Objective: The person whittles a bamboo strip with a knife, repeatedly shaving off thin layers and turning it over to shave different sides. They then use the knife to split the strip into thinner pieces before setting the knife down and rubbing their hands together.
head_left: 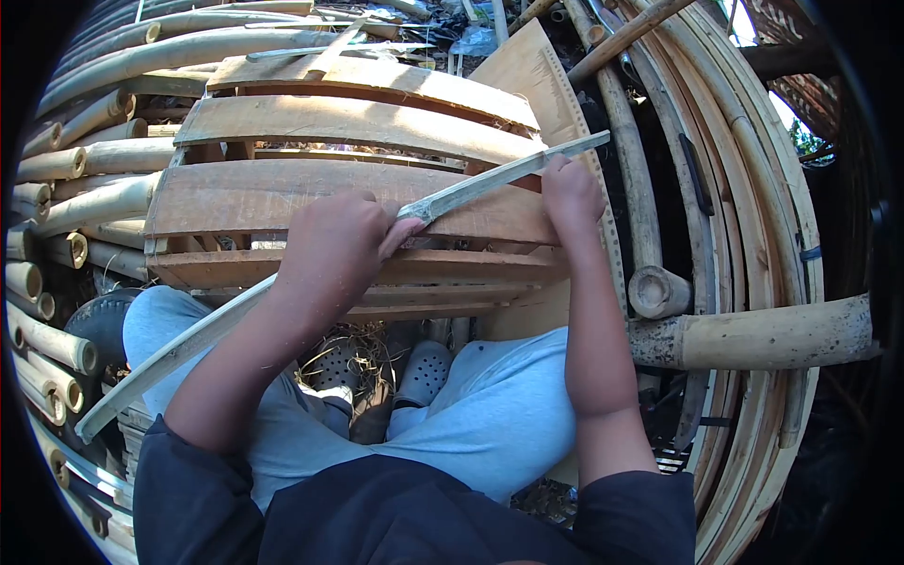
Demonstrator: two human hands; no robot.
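Observation:
A long pale bamboo strip [490, 182] runs diagonally from the lower left, under my left forearm, up to the right over a slatted wooden crate [311, 196]. My left hand [344, 235] is closed around the strip near its middle, with the thumb along its underside. Near the strip's upper right end, my right hand [573, 193] is closed on it with bent fingers. Whether either hand also holds a tool cannot be made out. The strip's lower end lies beside my left thigh.
Cut bamboo poles [113, 193] are piled at the left. At the right stand an upright board [537, 71], a thick bamboo pole [753, 337] and long curved bamboo slats [744, 188]. A dark-handled blade [695, 174] hangs there. My shoes [424, 372] are below the crate.

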